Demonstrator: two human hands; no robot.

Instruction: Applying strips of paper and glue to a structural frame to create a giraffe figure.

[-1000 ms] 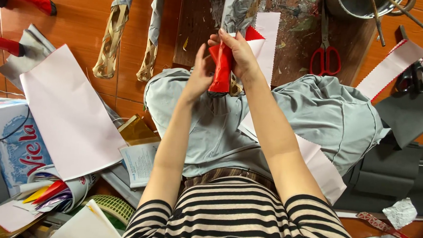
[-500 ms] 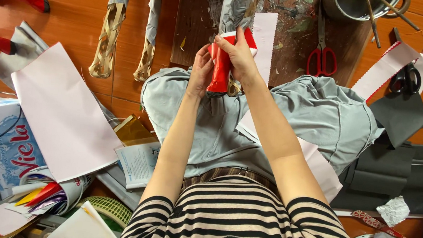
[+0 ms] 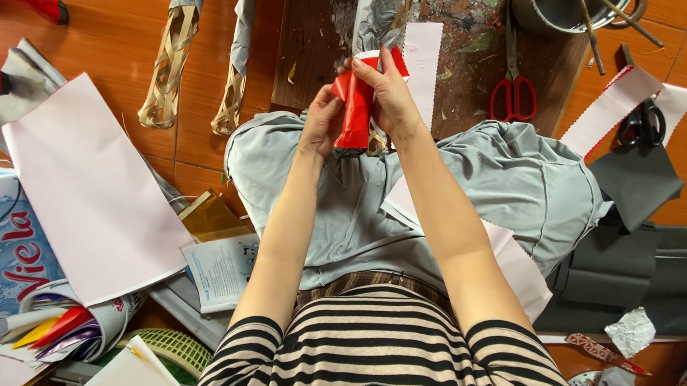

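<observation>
Left hand [image 3: 320, 126]: fingers curled, gripping red paper roll [image 3: 357, 107]
Right hand [image 3: 388, 93]: fingers wrapped over roll's top
Red-handled scissors [image 3: 513, 88]: nearby on board

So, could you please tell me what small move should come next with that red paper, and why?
Probably press the loose top edge of the red paper down around the silver-wrapped piece. Both the left hand and the right hand hold the paper wrapped there, but its upper flap beside the right hand's fingers stands open.
</observation>
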